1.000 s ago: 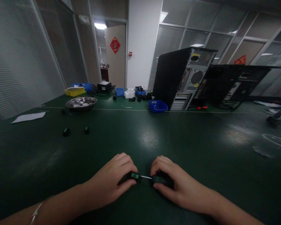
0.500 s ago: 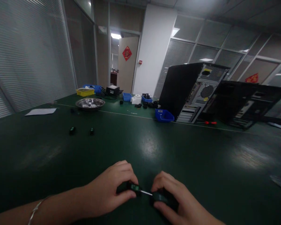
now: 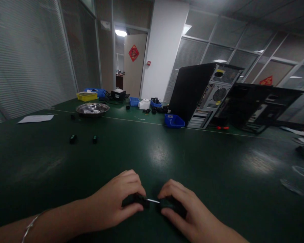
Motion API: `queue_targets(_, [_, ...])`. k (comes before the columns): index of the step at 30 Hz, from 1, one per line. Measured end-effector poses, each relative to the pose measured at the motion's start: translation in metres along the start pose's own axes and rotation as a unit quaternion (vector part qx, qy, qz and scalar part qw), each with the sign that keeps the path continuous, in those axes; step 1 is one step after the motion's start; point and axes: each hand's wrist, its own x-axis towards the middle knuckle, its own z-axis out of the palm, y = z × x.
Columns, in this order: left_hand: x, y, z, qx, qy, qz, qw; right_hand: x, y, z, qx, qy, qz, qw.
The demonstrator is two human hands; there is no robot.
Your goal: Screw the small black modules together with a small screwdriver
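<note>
My left hand (image 3: 125, 195) is closed round a small black block (image 3: 139, 199), pinched between thumb and fingers above the green table. My right hand (image 3: 182, 209) grips the dark handle of what looks like a screwdriver (image 3: 153, 200). Its thin metal shaft spans the short gap between both hands, and the tip meets the end of the block. Exactly where the tip goes in is too dark to make out. Two similar small black pieces with green marks, one (image 3: 72, 138) and another (image 3: 95, 138), lie farther off at the left.
A steel dish (image 3: 92, 108) and a white sheet (image 3: 35, 118) lie at the back left. Behind are a yellow basket (image 3: 87, 97), a blue bin (image 3: 174, 121) and a black computer tower (image 3: 192, 91). A red-handled tool (image 3: 223, 128) lies by the tower.
The block in my left hand has turned, so its green marking no longer shows. Both hands keep their grip. The whole view has shifted slightly.
</note>
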Motion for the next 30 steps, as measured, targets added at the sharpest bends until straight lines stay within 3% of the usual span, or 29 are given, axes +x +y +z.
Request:
queue_targets(11, [-0.0036, 0.0018, -0.0024, -0.033, 0.000, -0.034, 0.999, -0.0025, 0.0056, -0.0003, 0.014, 0.028, 0.007, 0.999])
queue_targets(16, [-0.0055, 0.0021, -0.0031, -0.045, 0.044, -0.053, 0.997, -0.0029, 0.0066, -0.0003, 0.027, 0.040, -0.001, 0.999])
queue_targets(22, [-0.0086, 0.0061, -0.0079, -0.056, -0.023, -0.030, 0.998, -0.0029, 0.0080, -0.0016, 0.032, 0.072, -0.007, 0.997])
queue_targets(30, [-0.0095, 0.0040, -0.0082, -0.073, -0.021, -0.013, 0.997, -0.0040, 0.0038, -0.0049, 0.031, 0.073, -0.019, 0.997])
